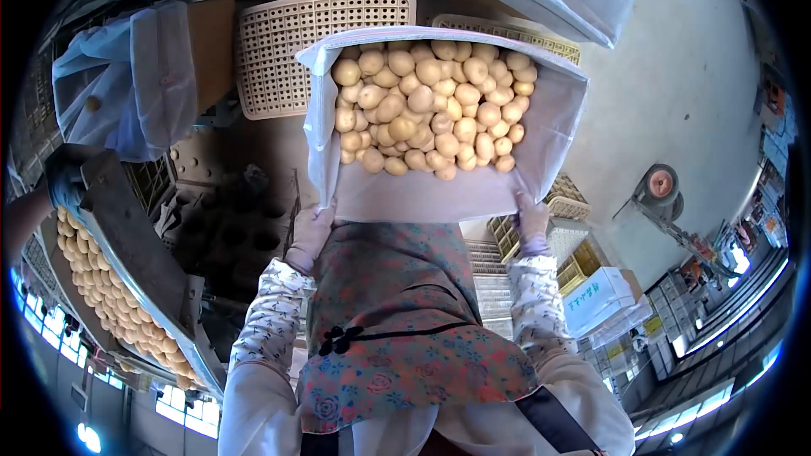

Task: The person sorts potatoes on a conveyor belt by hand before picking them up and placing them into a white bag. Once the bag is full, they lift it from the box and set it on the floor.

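Beyond the floral apron [414, 376], clamped both hands [311, 236], apart, on apron-side corners of the lined box [414, 198]; seemingly needed to keep potatoes [422, 101] level.

Fisheye distortion curves the black-edged margins; windows [201, 411] and a lamp [89, 437] glare; the potatoes [420, 100] are evenly lit.

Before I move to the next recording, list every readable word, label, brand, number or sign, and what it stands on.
Legible text: none.
Green characters on the pale carton beside the right forearm: too small and blurred to read.
Lined box of potatoes: no lettering visible.
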Demonstrator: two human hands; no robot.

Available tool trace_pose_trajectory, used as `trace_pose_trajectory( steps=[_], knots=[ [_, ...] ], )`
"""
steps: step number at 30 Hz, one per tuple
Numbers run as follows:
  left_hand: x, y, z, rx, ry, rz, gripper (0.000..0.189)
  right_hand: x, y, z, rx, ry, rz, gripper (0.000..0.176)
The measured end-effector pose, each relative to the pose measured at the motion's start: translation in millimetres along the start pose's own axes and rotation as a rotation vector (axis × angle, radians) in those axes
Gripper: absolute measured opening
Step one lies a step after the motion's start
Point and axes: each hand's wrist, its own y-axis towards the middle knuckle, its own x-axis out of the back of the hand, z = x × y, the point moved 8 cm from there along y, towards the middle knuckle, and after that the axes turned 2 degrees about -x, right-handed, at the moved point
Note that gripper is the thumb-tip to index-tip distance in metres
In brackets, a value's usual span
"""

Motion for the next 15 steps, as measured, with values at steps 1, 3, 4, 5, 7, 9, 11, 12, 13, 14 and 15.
trace_pose_trajectory(
  steps=[1, 3, 4, 5, 7, 9, 11, 12, 13, 14, 15],
  knots=[
    [2, 1, -12, -0.147, 0.149, -0.098, 0.037, 4, 6, -6, -0.033, -0.053, 0.008, 0.038],
    [11, -12, -94, -0.566, 0.313, -0.451, 0.056, 6, 21, -18, -0.071, -0.165, 0.056, 0.043],
    [26, -39, -171, -0.821, 0.322, -0.707, 0.069, 6, 28, -33, -0.085, -0.234, 0.101, 0.046],
    [30, -39, -214, -0.858, 0.318, -0.688, 0.075, 7, 39, -46, -0.069, -0.289, 0.123, 0.051],
    [34, -16, -282, -0.992, 0.333, -0.672, 0.077, 12, 14, -10, -0.093, -0.507, 0.173, 0.056],
    [31, 28, -321, -0.964, 0.510, -0.687, 0.066, 15, 2, 25, -0.030, -0.996, 0.258, 0.058],
    [35, 73, -339, -0.694, 0.760, -0.599, 0.047, -4, -38, 84, 0.237, -1.159, 0.344, 0.048],
    [38, 93, -341, -0.553, 0.852, -0.494, 0.037, -21, -59, 107, 0.372, -1.239, 0.385, 0.043],
    [40, 100, -341, -0.619, 0.856, -0.537, 0.029, -47, -77, 139, 0.650, -1.072, 0.307, 0.033],
    [40, 106, -339, -0.673, 0.869, -0.512, 0.031, -76, -95, 168, 0.918, -0.885, 0.226, 0.024],
    [42, 111, -336, -0.725, 0.858, -0.514, 0.031, -117, -125, 196, 1.516, -0.871, 0.168, 0.015]
  ],
)
